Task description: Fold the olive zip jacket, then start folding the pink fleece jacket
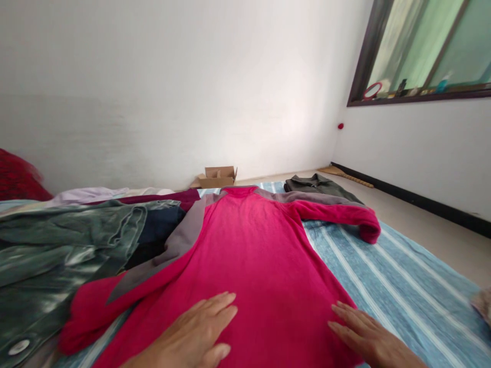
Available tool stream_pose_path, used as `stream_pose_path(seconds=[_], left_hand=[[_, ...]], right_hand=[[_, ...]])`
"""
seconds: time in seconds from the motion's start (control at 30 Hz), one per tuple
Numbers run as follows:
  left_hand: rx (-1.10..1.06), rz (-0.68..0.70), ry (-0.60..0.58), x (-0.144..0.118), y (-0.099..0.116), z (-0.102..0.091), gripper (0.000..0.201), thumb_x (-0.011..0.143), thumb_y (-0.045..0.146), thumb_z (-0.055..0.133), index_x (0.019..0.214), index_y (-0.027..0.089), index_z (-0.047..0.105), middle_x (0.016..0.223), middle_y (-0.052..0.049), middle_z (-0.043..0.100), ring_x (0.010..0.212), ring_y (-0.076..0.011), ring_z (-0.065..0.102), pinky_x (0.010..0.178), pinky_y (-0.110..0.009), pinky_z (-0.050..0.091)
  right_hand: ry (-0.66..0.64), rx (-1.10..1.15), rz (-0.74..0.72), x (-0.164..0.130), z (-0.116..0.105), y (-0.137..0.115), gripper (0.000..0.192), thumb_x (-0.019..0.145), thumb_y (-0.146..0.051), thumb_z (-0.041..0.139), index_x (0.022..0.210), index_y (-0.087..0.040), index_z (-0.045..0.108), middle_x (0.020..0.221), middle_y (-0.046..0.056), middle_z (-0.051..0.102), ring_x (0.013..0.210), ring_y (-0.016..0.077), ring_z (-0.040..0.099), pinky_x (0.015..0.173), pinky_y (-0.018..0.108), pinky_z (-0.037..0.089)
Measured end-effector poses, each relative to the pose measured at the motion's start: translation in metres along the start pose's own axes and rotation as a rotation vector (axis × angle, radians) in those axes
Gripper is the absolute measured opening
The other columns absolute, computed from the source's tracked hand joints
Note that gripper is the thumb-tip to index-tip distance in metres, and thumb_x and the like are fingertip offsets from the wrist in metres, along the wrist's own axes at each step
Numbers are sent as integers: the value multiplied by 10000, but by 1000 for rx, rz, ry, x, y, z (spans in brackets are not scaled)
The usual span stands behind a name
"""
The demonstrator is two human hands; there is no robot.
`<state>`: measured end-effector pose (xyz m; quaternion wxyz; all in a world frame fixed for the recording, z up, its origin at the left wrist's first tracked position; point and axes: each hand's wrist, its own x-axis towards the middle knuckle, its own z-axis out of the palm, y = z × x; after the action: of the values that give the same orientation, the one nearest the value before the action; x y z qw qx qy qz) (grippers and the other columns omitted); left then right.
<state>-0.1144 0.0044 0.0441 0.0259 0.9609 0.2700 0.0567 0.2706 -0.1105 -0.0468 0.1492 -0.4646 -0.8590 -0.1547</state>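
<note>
White walls close off the far side of the room, with a dark-framed window (422, 51) high above and to the right of the pink sweater (249, 255), which serves as the landmark.

From the head camera, the sweater lies flat along a blue striped sheet (402, 286), collar away from the person and hem toward them. Its right sleeve is folded across, ending just right of the shoulder; its left sleeve trails down beside the body. Both hands rest on the lower part of the sweater: the left hand (195, 335) is flat with fingers together and extended, palm pressing the cloth; the right hand (368, 335) lies flat at the sweater's right edge, fingers slightly spread. Neither grips anything.

Left of the sweater sits a heap of clothes topped by a green denim jacket (57, 245). Beyond its collar, a dark shirt (318, 185) lies already folded, and a small cardboard box (217, 177) stands by the wall.

Judging by this, the sweater is spread and being smoothed, with folding hardly begun; the heap on the left looks untouched.
</note>
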Motion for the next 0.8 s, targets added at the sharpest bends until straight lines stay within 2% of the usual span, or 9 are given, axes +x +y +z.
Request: stream_pose_path(seconds=[0.07,0.17,0.23,0.3,0.37,0.47,0.53,0.63,0.8], left_hand=[[-40,-13,-89,52,10,-3,444,866,311,437,1309,290,456,1341,-32,504,1209,-187,483,975,-335,425],[-90,-55,-205,126,22,9,395,856,239,423,1232,169,525,1372,-131,454,1287,-243,381,1031,-427,355],[-101,-102,-197,167,25,24,401,875,237,390,1244,123,496,1401,-171,399,1309,-272,339,1039,-462,331],[-118,-147,-158,200,25,39,408,889,221,353,1261,95,460,1407,-192,375,1313,-284,326,1038,-478,325],[-130,-176,-110,226,24,52,393,901,209,317,1245,86,460,1391,-194,391,1306,-274,337,1038,-463,327],[-130,-197,-45,253,22,68,390,900,212,316,1238,81,461,1394,-183,389,1312,-261,325,1050,-425,317],[-135,-220,-29,262,20,79,410,904,244,322,1257,75,447,1415,-175,366,1326,-263,300,1065,-428,292],[-147,-258,-14,267,15,95,463,926,313,282,1310,85,406,1445,-154,331,1348,-261,253,1088,-469,234],[-129,-267,23,264,12,110,496,933,359,243,1349,120,373,1465,-118,309,1357,-244,231,1093,-491,203]], right_hand=[[-25,57,46,24,-14,-2,499,816,-316,496,1313,-275,466,1268,60,561,1119,227,554,834,327,506],[-1,90,249,68,-22,-2,404,816,-241,481,1214,-216,549,1232,101,580,1133,241,540,891,373,475],[-13,176,332,98,-18,6,315,837,-187,438,1106,-183,601,1143,106,623,1062,218,581,868,333,475],[-59,278,425,124,-9,21,284,851,-138,377,972,-182,630,1028,88,659,919,178,629,778,271,481],[-124,295,600,145,1,41,289,862,-138,350,917,-179,631,926,80,676,830,171,641,719,257,464],[-192,277,939,166,18,71,308,877,-201,343,932,-169,645,914,114,686,873,206,639,709,278,438],[-221,305,1065,173,30,88,305,866,-259,372,883,-163,661,920,137,686,893,235,635,697,295,432],[-251,365,1127,177,47,106,297,822,-336,447,742,-161,672,834,142,690,809,243,647,633,288,429],[-260,488,1164,179,69,127,253,745,-349,528,605,-176,650,615,67,652,616,180,624,510,227,385]])
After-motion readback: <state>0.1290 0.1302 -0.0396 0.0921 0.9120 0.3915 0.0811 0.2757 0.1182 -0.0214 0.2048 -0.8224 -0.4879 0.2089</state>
